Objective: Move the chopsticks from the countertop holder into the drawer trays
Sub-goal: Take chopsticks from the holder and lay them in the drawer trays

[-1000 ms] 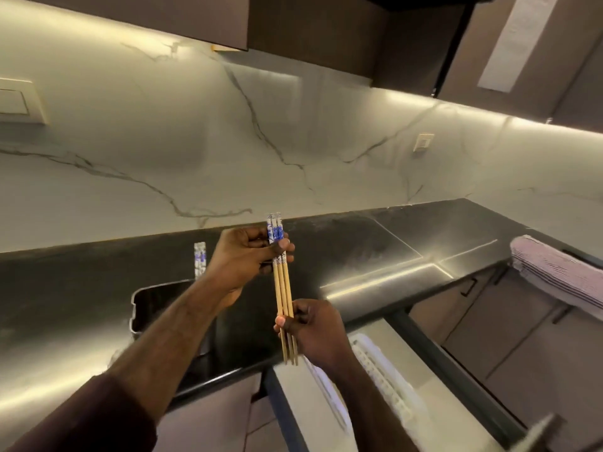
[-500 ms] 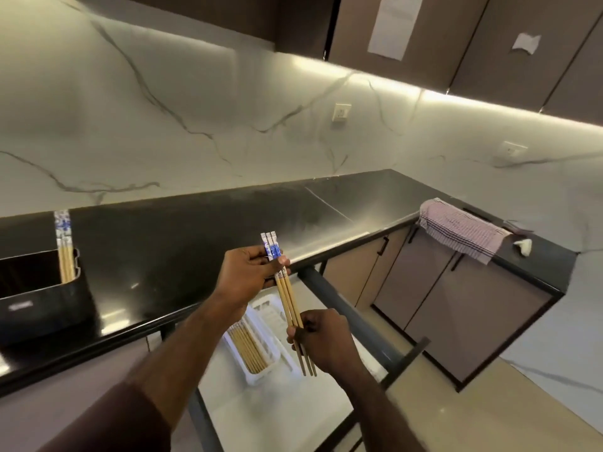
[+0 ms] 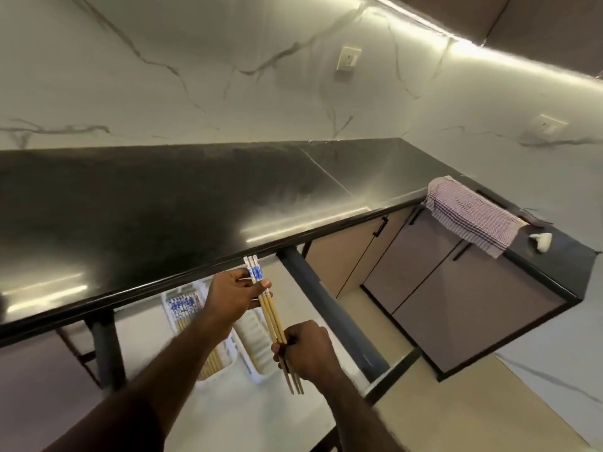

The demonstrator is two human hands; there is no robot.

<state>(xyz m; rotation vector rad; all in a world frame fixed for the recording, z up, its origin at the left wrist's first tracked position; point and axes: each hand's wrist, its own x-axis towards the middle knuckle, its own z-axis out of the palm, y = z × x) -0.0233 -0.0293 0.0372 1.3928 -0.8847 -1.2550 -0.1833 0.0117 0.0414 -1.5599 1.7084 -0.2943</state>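
A small bundle of wooden chopsticks (image 3: 269, 313) with blue-and-white tops is held between both hands above the open drawer (image 3: 228, 415). My left hand (image 3: 233, 298) pinches the patterned top end; my right hand (image 3: 305, 349) grips the plain lower end. Below them, a white tray (image 3: 169, 305) in the drawer holds several chopsticks of the same kind, partly hidden by my left forearm. A second white tray (image 3: 257, 357) lies beside it, under the bundle; its contents are hard to make out. The countertop holder is out of view.
The black countertop (image 3: 195, 203) runs across the frame, its front edge just above the drawer. A striped cloth (image 3: 470, 215) hangs over the counter at the right, next to a small white object (image 3: 541, 241). Dark drawer rails (image 3: 329, 314) flank the drawer.
The view has swung right and down, so the black holder has left the frame and the drawer trays show fully. Both hands have carried the chopstick bundle from over the counter to above the drawer.
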